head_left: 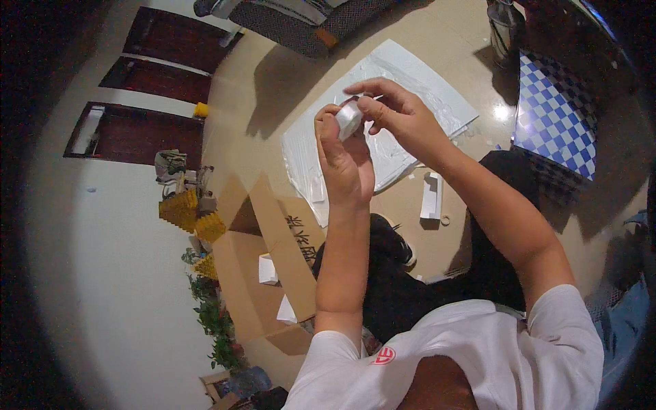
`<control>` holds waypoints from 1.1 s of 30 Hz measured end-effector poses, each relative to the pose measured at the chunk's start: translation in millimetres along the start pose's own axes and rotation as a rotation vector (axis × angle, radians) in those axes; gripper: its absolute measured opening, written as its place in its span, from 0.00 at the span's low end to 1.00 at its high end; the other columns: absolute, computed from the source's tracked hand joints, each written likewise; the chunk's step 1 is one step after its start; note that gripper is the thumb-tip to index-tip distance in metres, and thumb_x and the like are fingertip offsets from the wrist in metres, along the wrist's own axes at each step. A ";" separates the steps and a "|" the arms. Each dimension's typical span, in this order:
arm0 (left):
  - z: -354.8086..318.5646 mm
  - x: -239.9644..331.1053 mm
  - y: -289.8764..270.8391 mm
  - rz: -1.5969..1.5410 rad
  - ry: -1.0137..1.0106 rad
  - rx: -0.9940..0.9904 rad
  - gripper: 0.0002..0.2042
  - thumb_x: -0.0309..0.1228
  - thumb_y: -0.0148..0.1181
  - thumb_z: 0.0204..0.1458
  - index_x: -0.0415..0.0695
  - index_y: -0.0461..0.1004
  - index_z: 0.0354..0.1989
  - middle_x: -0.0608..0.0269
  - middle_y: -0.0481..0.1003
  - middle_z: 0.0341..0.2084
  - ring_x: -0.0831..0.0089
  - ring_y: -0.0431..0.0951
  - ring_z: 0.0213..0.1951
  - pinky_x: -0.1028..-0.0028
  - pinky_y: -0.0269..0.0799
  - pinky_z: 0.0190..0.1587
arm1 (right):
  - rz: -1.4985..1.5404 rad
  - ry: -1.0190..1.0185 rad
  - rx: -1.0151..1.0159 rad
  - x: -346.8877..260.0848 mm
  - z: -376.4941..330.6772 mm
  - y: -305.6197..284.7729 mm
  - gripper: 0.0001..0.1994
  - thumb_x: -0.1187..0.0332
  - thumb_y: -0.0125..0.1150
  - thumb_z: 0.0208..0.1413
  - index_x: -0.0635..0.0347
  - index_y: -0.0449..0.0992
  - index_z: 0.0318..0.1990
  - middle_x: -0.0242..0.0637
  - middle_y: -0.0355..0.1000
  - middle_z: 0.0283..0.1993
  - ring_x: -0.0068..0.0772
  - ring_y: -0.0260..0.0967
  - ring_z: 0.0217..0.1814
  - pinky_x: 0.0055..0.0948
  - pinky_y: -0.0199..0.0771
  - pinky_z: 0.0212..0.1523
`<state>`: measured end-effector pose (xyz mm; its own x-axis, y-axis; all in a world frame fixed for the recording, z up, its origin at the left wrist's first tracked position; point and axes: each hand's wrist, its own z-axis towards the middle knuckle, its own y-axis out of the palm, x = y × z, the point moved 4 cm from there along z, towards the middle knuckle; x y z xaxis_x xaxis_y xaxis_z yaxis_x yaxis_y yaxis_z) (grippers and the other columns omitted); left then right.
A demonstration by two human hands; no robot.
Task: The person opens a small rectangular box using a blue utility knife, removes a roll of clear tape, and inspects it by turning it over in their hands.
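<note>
In front of me, at chest height, my left hand (347, 164) is closed round a small white object (350, 120) with a shiny, rounded surface; its exact kind I cannot make out. From the right my right hand (403, 116) reaches to its upper edge, thumb and fingers bent against it. A bit of dark red shows at that edge between the fingers. Below both hands, white sheets (307, 154) covered with clear, wrinkled plastic lie on the tiled floor.
An open cardboard box (254, 301) at left holds small white boxes (268, 269). Near my legs lie an upright-looking white carton (431, 195) and a small tape ring (445, 221). A blue-and-white checked panel (557, 116) stands right; a dark mesh chair (287, 31) is beyond.
</note>
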<state>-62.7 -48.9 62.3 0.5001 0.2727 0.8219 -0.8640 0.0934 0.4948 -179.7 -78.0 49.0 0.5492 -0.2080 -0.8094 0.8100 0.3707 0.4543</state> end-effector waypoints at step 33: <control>24.7 -6.3 -23.6 -0.047 -0.082 0.128 0.25 0.46 0.38 0.63 0.40 0.61 0.61 0.47 0.64 0.60 0.60 0.68 0.57 0.62 0.64 0.59 | -0.267 0.084 0.047 24.0 13.3 7.4 0.16 0.66 0.60 0.57 0.56 0.72 0.52 0.30 0.70 0.46 0.22 0.66 0.47 0.26 0.69 0.48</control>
<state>-44.0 -76.5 52.4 0.5475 0.1910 0.8147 -0.8276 -0.0202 0.5609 -157.8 -92.3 37.9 0.2974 -0.2158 -0.9301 0.9336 0.2699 0.2359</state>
